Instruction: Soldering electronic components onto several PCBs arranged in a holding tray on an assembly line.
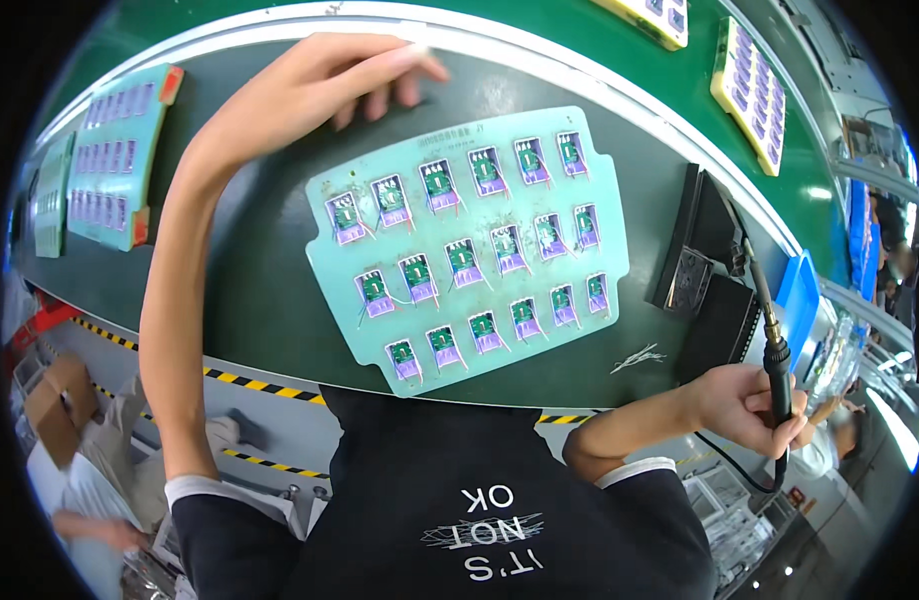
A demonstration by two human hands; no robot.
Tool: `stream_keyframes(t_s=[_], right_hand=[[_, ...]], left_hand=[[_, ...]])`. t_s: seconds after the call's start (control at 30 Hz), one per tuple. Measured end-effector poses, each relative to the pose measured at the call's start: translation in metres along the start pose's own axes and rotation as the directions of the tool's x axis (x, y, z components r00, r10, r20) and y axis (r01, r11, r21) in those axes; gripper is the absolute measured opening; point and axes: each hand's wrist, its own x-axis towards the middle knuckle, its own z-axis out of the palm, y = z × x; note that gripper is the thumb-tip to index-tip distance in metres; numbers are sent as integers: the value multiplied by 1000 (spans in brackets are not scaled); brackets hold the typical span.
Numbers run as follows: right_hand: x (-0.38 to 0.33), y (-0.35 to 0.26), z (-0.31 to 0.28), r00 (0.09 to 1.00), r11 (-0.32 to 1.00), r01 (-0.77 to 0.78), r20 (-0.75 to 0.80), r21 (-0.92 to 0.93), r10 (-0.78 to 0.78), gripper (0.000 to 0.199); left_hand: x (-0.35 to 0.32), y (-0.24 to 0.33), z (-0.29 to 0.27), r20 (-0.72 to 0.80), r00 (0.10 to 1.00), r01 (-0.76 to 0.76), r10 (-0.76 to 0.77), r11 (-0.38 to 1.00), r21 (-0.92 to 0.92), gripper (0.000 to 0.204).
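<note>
A pale green tray (430, 215) lies tilted on the dark bench in front of me. Rows of small green circuit boards (462, 255) with purple parts and thin wires sit in its slots. My left hand (355, 80) hovers past the tray's far left edge, fingers loosely bent and apart, holding nothing. At the bench's right side, my right hand (750, 408) is closed around the handle of a soldering iron (778, 365). The iron's metal end points up and away, beside a black soldering stand (702, 245).
More pale green trays (115, 160) stand at the far left. Yellowish trays (750, 95) rest on the green surface beyond the white rail. White wire scraps (640, 358) lie near the bench's front edge. A blue bin (800, 305) is at right; another person (90, 510) is at lower left.
</note>
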Motion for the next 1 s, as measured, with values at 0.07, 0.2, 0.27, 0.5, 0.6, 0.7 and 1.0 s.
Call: stream_keyframes(t_s=[0.07,0.2,0.27,0.5,0.6,0.7,1.0], right_hand=[[-6,4,-1,999,998,39,11,-48,-39,28],[-23,7,11,998,1000,13,69,-7,-13,24],[-28,6,15,994,996,59,101,-67,-52,23],[-32,8,21,981,995,86,181,-54,-75,21],[-36,9,23,975,998,66,211,-10,-62,20],[-39,8,25,975,997,76,211,-26,-69,20],[-38,11,25,959,987,139,259,-86,-112,21]], left_hand=[[-15,-11,9,-34,999,-34,34,999,-11,36],[-15,-17,24,-72,958,-262,279,946,190,26],[-13,-19,25,-59,963,-250,264,952,179,21],[-14,-25,21,-83,959,-260,272,957,129,19],[-14,-28,20,-88,946,-298,311,945,139,19],[-15,-29,19,-98,935,-316,342,924,213,20],[-11,-27,16,-87,951,-273,296,939,209,20]])
